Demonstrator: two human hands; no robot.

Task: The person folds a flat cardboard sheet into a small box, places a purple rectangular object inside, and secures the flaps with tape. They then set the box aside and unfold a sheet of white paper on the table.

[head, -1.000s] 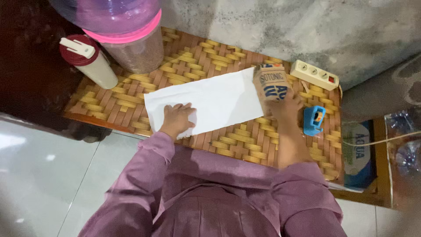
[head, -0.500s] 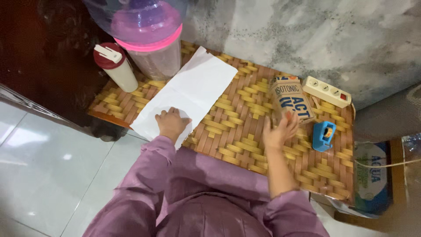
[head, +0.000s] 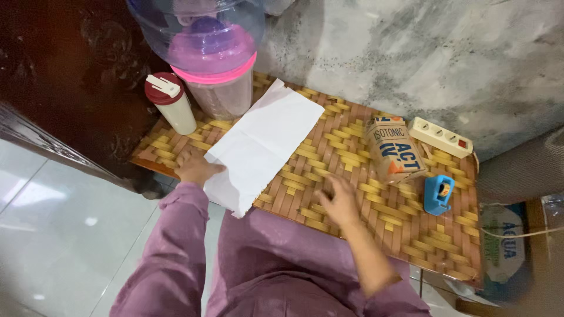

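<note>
Left hand [head: 192, 168]: flat on the woven mat [head: 352, 170], fingers spread, holding nothing; it touches the left long edge of the white paper sheet [head: 264, 144]. Sheet lies diagonally on mat, far corner next to the base of the pink-collared dispenser [head: 220, 76], near corner overhanging the mat's front edge twd the person's lap.

Right hand [head: 338, 199]: over the mat, well right of the sheet, fingers apart, nothing in grip. Image is motion-blurred here, so contact w/ mat can't be confirmed; appears to hover or rest lightly.

Other items: brown carton [head: 395, 149] lying tilted on mat, right of ctr, clear of both hands. Blue tape dispenser [head: 438, 194] just beside the carton, to its right and nearer. White power strip [head: 440, 137] at back edge against the wall, behind the carton. White bottle w/ dark-red cap [head: 171, 103] upright at mat's left rear corner, just left of the dispenser. Person wears purple sleeves.
</note>
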